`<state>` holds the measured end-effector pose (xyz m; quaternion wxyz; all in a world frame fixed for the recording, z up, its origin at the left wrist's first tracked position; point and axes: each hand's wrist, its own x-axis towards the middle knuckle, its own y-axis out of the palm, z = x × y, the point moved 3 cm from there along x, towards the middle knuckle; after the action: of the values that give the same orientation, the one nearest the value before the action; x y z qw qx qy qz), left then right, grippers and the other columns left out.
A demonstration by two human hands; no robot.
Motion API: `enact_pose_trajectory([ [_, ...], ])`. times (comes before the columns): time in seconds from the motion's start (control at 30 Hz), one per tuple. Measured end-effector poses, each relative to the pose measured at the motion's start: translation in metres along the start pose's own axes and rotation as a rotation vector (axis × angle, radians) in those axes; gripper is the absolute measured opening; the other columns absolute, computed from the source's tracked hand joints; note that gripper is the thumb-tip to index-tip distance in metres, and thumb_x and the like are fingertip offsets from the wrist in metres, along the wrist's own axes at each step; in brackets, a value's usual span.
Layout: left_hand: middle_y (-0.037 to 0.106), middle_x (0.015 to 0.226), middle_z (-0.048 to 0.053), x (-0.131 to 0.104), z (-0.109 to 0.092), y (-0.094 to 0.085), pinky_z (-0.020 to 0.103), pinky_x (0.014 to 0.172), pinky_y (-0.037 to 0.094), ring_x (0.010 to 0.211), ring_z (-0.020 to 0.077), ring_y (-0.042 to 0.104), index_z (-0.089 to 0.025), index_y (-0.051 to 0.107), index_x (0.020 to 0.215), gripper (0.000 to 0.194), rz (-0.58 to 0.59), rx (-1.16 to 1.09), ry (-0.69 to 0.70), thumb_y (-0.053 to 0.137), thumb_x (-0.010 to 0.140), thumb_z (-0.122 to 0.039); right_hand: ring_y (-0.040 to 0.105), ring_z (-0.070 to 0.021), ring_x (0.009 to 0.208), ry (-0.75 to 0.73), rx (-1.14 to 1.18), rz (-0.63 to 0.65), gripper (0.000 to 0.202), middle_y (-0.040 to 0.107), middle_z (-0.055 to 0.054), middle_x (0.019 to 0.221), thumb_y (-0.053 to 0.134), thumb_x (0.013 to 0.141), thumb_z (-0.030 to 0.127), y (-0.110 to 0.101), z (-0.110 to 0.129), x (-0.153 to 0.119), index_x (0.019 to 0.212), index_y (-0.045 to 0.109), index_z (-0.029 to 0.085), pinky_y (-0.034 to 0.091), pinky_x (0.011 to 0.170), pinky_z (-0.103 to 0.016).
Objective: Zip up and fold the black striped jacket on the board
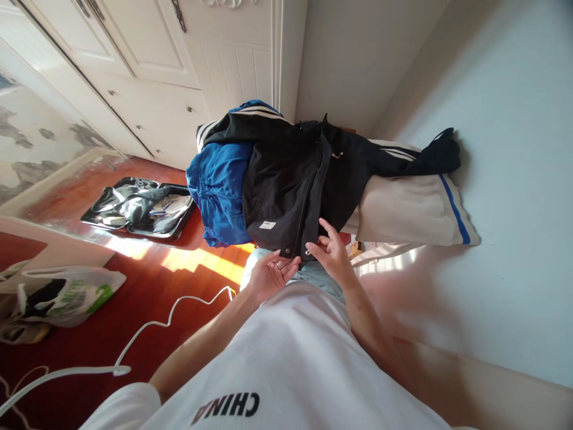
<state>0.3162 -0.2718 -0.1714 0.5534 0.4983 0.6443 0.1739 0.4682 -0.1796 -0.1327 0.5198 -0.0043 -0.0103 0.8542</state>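
Note:
A black jacket (286, 185) with white stripes on its sleeves lies spread out in front of me, its bottom hem toward my body. Under its left side is a blue garment (221, 188) with a gathered waist. A beige cloth with a blue stripe (407, 209) shows beneath the right sleeve. My left hand (273, 273) is palm up at the hem, fingers spread and touching the edge beside a snap. On the right of the front opening, my right hand (329, 249) has its thumb by another snap and its fingers around the hem edge.
An open black suitcase (138, 209) with items in it lies on the red floor (147, 272) at the left. A plastic bag (71, 292) is at the lower left, near a white cable (152, 325). White cabinets (156, 119) stand behind, and a wall (505, 179) is on the right.

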Motion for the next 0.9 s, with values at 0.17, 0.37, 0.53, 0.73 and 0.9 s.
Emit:
enact_pose_trajectory([
  [0.17, 0.073, 0.079, 0.006, -0.003, 0.002, 0.006, 0.028, 0.081, 0.059, 0.093, 0.0218, 0.073, -0.014, 0.067, 0.077, 0.020, -0.013, 0.027, 0.119, 0.078, 0.076, -0.031, 0.064, -0.0151, 0.079, -0.060, -0.014, 0.025, 0.070, 0.066, -0.003, 0.093, 0.070, 0.087, 0.040, 0.001, 0.014, -0.004, 0.149, 0.039, 0.025, 0.056, 0.073, -0.027],
  [0.37, 0.070, 0.070, 0.002, -0.010, -0.010, 0.020, 0.024, 0.061, 0.052, 0.074, 0.0188, 0.072, -0.014, 0.063, 0.071, 0.037, -0.074, 0.268, 0.315, 0.089, 0.062, -0.039, 0.062, -0.0141, 0.076, -0.038, -0.048, 0.054, 0.048, 0.063, -0.001, 0.086, 0.069, 0.087, 0.045, -0.002, 0.023, -0.006, 0.129, 0.064, 0.023, 0.058, 0.071, -0.027],
  [0.53, 0.070, 0.066, 0.005, -0.016, -0.018, 0.024, 0.024, 0.056, 0.044, 0.064, 0.0157, 0.065, -0.014, 0.067, 0.073, 0.038, -0.104, 0.518, 0.409, 0.082, 0.067, -0.049, 0.065, -0.0152, 0.084, -0.119, -0.088, 0.149, 0.032, 0.065, -0.004, 0.099, 0.061, 0.093, 0.043, -0.004, 0.030, -0.008, 0.116, 0.072, 0.024, 0.059, 0.076, -0.028],
  [0.73, 0.068, 0.061, 0.004, -0.024, -0.028, 0.030, 0.025, 0.055, 0.042, 0.054, 0.0131, 0.054, -0.017, 0.067, 0.071, 0.040, -0.131, 0.803, 0.518, 0.071, 0.077, -0.057, 0.065, -0.0178, 0.094, -0.354, -0.318, 0.157, 0.026, 0.069, -0.006, 0.103, 0.061, 0.095, 0.034, -0.004, 0.035, -0.008, 0.117, 0.071, 0.025, 0.055, 0.084, -0.030],
  [0.9, 0.059, 0.053, 0.002, -0.028, -0.036, 0.031, 0.025, 0.047, 0.033, 0.046, 0.0113, 0.047, -0.017, 0.065, 0.060, 0.051, -0.154, 1.159, 0.548, 0.062, 0.083, -0.063, 0.066, -0.0174, 0.086, -0.462, -0.370, 0.005, 0.014, 0.070, -0.004, 0.092, 0.064, 0.093, 0.031, -0.002, 0.035, -0.007, 0.101, 0.074, 0.026, 0.054, 0.081, -0.030],
])
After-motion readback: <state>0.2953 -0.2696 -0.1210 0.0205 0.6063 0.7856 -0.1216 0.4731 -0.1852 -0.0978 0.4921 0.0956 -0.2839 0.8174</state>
